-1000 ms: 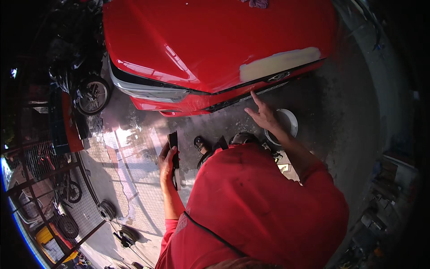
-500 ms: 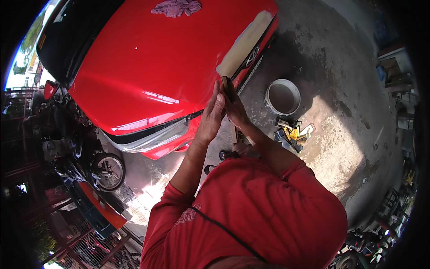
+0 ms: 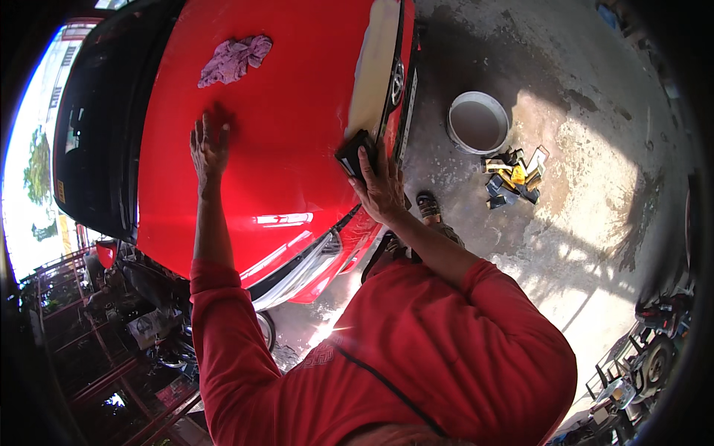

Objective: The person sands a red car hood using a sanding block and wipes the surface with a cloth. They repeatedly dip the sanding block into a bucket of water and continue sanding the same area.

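Observation:
My left hand (image 3: 210, 154) is stretched out above the red car hood (image 3: 286, 111), fingers spread and nothing in them. Just beyond it a crumpled pinkish-purple cloth (image 3: 236, 59) lies on the hood. My right hand (image 3: 381, 187) grips a dark block (image 3: 355, 154), which looks like a sanding block, at the hood's front edge. The block sits at the near end of a long beige patch of filler (image 3: 373, 70) that runs along that edge. My palm hides part of the block.
A white bucket of murky grey liquid (image 3: 478, 123) stands on the concrete floor to the right. Several blocks and pads (image 3: 513, 177) are piled beside it. The windshield (image 3: 104, 126) lies at the left, parked motorbikes (image 3: 654, 364) at the lower right.
My hands were close together at the hood's front corner. The left has moved away to the left, over the hood towards the cloth, while the right stays near the filler with the block.

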Demonstrator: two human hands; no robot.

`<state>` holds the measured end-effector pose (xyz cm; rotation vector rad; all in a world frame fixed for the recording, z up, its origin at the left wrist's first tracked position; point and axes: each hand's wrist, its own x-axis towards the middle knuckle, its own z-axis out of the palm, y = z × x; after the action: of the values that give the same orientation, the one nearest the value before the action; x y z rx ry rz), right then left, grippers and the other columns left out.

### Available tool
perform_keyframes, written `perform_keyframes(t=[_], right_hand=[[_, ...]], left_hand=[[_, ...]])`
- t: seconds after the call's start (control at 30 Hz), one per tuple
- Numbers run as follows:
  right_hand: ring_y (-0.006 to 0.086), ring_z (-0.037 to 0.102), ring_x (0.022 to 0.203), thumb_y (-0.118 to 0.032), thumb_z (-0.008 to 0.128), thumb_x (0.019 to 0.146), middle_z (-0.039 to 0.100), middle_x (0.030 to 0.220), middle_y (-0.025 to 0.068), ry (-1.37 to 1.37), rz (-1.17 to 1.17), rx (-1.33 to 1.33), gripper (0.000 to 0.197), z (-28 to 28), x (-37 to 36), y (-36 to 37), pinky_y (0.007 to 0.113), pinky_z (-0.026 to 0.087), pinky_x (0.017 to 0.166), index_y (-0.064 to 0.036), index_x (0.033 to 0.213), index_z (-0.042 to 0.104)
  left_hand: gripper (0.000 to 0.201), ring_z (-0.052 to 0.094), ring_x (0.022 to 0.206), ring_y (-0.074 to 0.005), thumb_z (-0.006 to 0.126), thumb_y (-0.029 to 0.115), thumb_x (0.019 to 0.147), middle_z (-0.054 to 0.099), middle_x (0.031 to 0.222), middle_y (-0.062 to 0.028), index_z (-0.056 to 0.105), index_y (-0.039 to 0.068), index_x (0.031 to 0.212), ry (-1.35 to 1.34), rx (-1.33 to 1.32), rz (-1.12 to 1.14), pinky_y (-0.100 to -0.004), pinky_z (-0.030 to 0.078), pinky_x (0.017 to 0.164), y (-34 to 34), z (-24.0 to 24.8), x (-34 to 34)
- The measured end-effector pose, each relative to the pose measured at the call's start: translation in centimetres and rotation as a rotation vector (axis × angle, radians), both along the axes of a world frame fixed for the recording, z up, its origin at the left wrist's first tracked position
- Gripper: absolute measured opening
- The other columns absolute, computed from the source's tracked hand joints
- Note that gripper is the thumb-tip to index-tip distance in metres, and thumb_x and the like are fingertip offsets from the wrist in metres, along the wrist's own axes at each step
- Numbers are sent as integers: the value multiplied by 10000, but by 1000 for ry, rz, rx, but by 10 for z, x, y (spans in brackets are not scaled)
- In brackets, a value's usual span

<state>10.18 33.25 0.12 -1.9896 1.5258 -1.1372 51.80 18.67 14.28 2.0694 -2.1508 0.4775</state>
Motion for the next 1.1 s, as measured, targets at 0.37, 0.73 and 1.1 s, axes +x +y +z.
perform_keyframes(t=[0.37,0.73,1.1], right_hand=[[525,549,1320,-522,562,1078,338,1679,297,110,-318,183,733,5,16,-34,635,493,1027,-232,1707,324],[493,548,1368,-554,565,1063,454,1633,204,79,-474,269,711,32,-25,-171,638,481,1094,-210,1665,408],[382,499,1388,-598,619,1010,544,1562,129,265,-365,79,686,43,-7,-137,614,438,1037,-244,1593,541]], left_hand=[[843,232,1630,-440,345,767,1063,258,1784,-163,256,268,1736,7,118,-78,-700,204,1264,-50,-12,-1],[829,274,1617,-447,375,781,1053,310,1763,-170,333,280,1712,44,49,-96,-698,212,1269,-48,-10,-30],[851,247,1627,-451,351,807,1042,309,1762,-173,331,284,1713,54,26,-87,-699,190,1284,-45,-8,-20]])
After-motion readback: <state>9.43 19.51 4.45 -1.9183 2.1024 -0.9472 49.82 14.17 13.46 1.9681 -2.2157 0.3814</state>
